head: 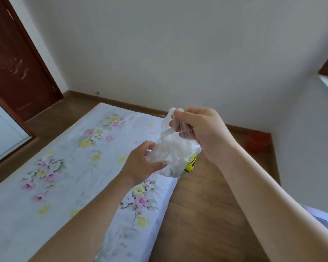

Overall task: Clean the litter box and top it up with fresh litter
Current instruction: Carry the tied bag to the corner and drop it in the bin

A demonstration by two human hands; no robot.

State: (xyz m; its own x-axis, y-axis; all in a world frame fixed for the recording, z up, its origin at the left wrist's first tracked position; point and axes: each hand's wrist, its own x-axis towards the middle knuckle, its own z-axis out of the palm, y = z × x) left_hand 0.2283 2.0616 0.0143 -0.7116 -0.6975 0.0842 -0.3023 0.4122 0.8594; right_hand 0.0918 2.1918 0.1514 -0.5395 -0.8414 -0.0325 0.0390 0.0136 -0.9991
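Note:
A thin clear plastic bag [173,148] hangs crumpled between my two hands, above the corner of the mattress. My right hand [201,129] grips its gathered top, fingers curled round the plastic. My left hand [142,163] holds the lower part from the left, thumb and fingers pinching the film. Something yellow with black print [191,164] shows through or behind the bag's bottom; what it is cannot be told. No litter box is in view.
A mattress with a white floral sheet [68,167] fills the left and lower middle. Brown wood-look floor [206,214] runs along its right side. A red bucket [258,141] stands in the far right corner. A dark brown door [13,63] is at the left.

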